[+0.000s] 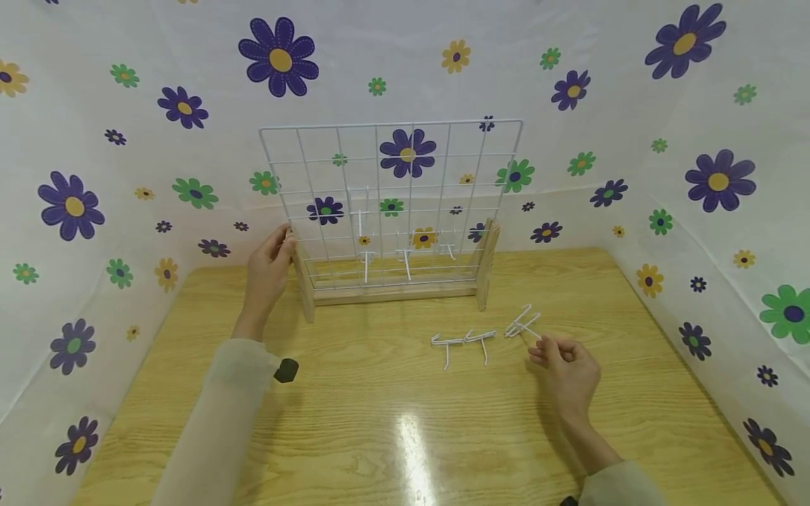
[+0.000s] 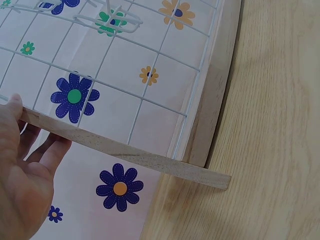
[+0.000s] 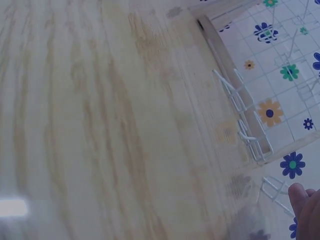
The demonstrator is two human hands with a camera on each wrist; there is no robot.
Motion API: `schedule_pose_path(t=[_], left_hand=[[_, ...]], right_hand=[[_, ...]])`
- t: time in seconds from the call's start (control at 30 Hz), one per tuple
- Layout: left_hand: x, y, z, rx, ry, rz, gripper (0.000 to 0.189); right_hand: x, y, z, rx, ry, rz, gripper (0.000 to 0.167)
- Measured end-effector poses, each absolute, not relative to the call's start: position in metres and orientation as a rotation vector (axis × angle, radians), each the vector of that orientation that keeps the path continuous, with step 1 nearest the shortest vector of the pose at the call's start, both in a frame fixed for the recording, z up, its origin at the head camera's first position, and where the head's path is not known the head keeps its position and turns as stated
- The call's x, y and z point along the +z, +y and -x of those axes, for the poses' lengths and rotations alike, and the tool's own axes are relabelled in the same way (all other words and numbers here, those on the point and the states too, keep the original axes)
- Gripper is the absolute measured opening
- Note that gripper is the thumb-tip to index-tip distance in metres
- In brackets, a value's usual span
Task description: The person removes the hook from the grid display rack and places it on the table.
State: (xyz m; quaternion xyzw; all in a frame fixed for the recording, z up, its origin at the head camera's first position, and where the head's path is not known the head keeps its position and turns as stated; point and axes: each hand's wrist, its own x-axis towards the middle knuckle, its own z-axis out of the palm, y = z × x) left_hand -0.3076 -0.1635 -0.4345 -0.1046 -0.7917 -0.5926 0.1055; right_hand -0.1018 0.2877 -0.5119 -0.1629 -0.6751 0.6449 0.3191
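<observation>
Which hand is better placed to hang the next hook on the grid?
Right, I would judge: the right hand pinches a hook, and two loose hooks lie near it. The left hand grips a post, farther from these hooks.

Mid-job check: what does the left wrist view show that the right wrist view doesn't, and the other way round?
Only the left wrist view: the left hand, holding a wooden upright.

Only the right wrist view: the right hand, at the picture's edge, pinching a white hook; two loose hooks lying on the table; and a bright reflection on the tabletop.

Both: parts of the wire grid, hooks on the grid, the wooden base bar, table and flowered cloth.
</observation>
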Motion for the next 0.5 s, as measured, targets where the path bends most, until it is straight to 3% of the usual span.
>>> schedule_pose_path(t=[0.33,0.5], left_hand=[[-0.41,-0.155,0.289,-1.719,-2.365,0.3,0.049],[-0.426,-0.161,0.301,-1.726,-2.348,0.308,0.05]], right_hand=[[-0.513,0.287,0.098,1.716,-1.811,0.469,0.019],[-0.513,0.286,0.097,1.731,-1.817,0.488,0.02]])
